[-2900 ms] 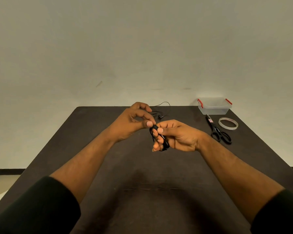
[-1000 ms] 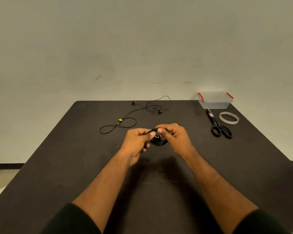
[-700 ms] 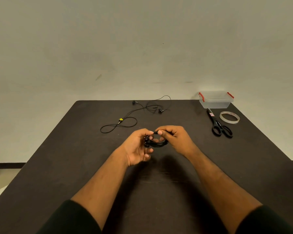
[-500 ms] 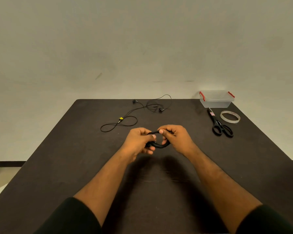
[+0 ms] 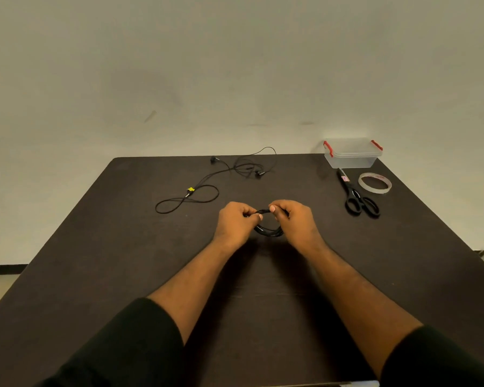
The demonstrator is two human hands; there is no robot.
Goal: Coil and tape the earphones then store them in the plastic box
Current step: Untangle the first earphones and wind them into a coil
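- Two hands, left hand (image 5: 236, 220) and right hand (image 5: 294, 219), pinch the coiled black earphone cable (image 5: 267, 229) just above the dark tabletop (image 5: 123, 261), fingers curled.
- Maintain both pinches so the loops stay bundled.
- Release one hand only to fetch the clear tape roll (image 5: 374, 182), far right.

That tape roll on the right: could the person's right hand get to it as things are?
Probably, but not freely: nothing lies between the right hand and the tape roll, and the scissors sit just beside that path. But that hand is pinching the coiled earphones and must let go first.
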